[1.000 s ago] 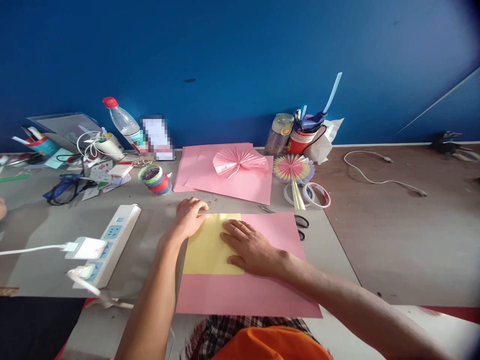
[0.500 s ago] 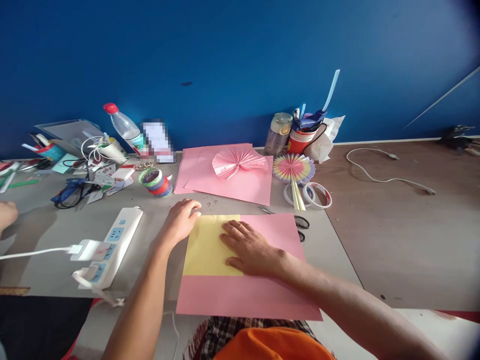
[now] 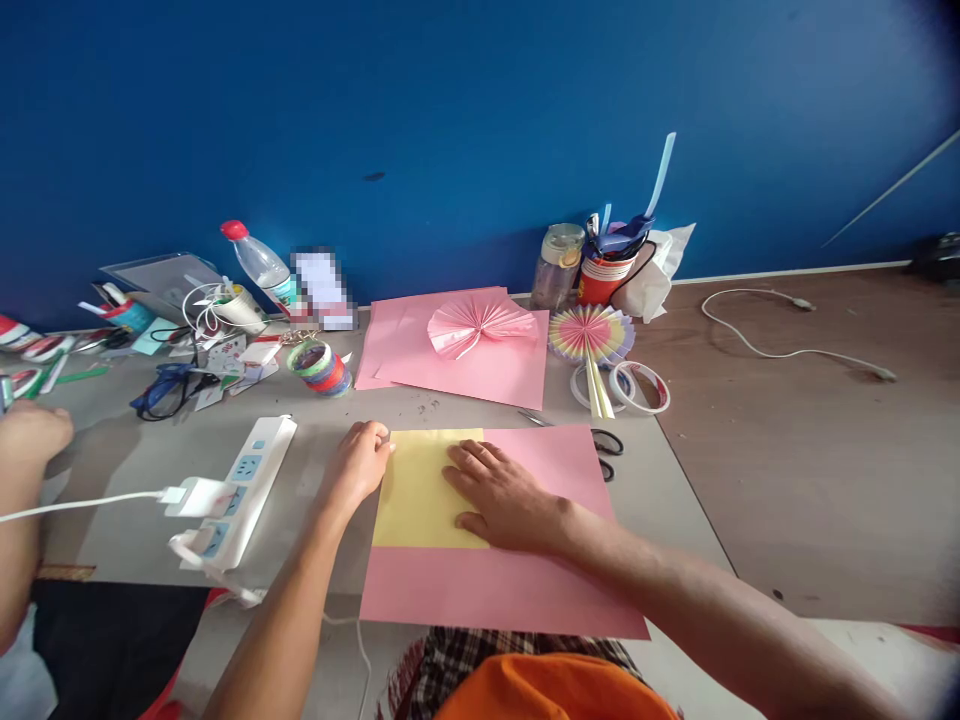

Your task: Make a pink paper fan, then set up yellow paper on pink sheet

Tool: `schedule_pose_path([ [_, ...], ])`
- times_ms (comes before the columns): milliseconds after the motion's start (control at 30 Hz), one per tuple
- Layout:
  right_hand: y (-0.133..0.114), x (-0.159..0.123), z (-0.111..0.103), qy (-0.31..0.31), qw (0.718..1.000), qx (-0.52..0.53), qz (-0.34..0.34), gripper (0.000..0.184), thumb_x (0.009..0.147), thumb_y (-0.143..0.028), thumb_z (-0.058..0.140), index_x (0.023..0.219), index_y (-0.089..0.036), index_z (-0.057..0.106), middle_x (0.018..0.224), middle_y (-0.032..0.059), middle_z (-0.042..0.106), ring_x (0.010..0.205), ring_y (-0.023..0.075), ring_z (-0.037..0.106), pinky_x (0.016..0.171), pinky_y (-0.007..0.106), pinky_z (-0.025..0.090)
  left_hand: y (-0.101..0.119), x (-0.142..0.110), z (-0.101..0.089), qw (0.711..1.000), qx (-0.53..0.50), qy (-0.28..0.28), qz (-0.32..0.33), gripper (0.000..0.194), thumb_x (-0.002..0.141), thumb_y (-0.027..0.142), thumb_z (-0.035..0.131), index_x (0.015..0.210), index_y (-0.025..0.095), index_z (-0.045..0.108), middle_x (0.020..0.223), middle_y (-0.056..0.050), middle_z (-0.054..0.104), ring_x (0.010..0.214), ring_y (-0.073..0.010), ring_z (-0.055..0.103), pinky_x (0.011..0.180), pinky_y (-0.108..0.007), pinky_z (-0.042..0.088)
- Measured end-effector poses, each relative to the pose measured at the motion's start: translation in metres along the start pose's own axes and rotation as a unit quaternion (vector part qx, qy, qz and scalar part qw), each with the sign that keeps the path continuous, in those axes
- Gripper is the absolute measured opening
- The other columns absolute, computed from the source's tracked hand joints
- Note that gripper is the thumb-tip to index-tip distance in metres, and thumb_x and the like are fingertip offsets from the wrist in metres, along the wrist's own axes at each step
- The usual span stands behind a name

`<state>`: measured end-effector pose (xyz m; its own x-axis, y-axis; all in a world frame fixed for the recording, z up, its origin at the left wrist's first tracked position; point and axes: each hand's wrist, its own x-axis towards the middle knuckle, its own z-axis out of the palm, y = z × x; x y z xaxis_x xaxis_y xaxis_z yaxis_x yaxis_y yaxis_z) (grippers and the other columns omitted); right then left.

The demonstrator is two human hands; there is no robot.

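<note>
A square yellow sheet of paper [image 3: 418, 490] lies on a larger pink sheet of paper [image 3: 450, 590], lined up with its upper left corner. My right hand [image 3: 506, 497] rests flat on the right part of the yellow sheet, fingers stretched out, pressing it against the pink one. At the upper left corner of the sheets is my left hand [image 3: 358, 462], its fingers curled together at the paper's edge. What those fingers pinch, if anything, is hidden. Black-handled scissors [image 3: 609, 442] lie partly under the pink sheet's upper right edge.
Behind are pink sheets [image 3: 480, 378] with a pleated pink paper fan [image 3: 480, 328], a multicoloured paper fan [image 3: 591, 335] and tape rolls [image 3: 651, 400]. A power strip [image 3: 255, 490] and rubber-band-wrapped roll [image 3: 322, 370] stand left. Another person's hand [image 3: 37, 432] is at far left.
My left hand has drawn down slightly and curled its fingers at the sheets' corner. My right hand stays flat. The other person's hand reaches further into view at left.
</note>
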<state>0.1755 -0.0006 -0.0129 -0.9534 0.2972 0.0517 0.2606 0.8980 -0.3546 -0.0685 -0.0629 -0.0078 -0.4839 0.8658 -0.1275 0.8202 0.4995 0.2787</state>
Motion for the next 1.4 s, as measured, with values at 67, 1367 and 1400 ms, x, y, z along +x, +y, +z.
schedule_pose_path([
  [67, 0.000, 0.000, 0.000, -0.002, 1.000, 0.003, 0.003, 0.055, 0.087, -0.046, 0.053, 0.131, -0.012, 0.050, 0.145, 0.0177, 0.038, 0.136, 0.0334, 0.029, 0.113, 0.047, 0.025, 0.001, 0.001, 0.000, 1.000, -0.022, -0.009, -0.016, 0.009, 0.079, 0.025, 0.056, 0.085, 0.020, 0.059, 0.091, -0.006, 0.065, 0.083, -0.0206, 0.061, 0.075, -0.031, 0.045],
  [1367, 0.001, -0.001, 0.002, 0.005, 1.000, 0.025, 0.001, 0.055, 0.087, -0.044, 0.053, 0.129, -0.009, 0.050, 0.144, 0.0193, 0.038, 0.136, 0.0334, 0.028, 0.114, 0.046, 0.022, 0.018, -0.026, -0.026, 0.900, -0.414, -0.127, -0.047, 0.031, 0.064, 0.039, 0.072, 0.083, 0.015, 0.063, 0.077, -0.001, 0.062, 0.075, -0.0152, 0.055, 0.069, -0.024, 0.041],
  [1400, 0.001, -0.001, 0.002, 0.004, 1.000, 0.025, 0.001, 0.055, 0.087, -0.044, 0.053, 0.130, -0.009, 0.050, 0.145, 0.0193, 0.038, 0.136, 0.0335, 0.028, 0.114, 0.046, 0.022, 0.020, -0.027, -0.024, 0.907, -0.404, -0.113, -0.040, 0.031, 0.064, 0.039, 0.071, 0.081, 0.015, 0.063, 0.075, -0.001, 0.062, 0.076, -0.0166, 0.055, 0.070, -0.025, 0.041],
])
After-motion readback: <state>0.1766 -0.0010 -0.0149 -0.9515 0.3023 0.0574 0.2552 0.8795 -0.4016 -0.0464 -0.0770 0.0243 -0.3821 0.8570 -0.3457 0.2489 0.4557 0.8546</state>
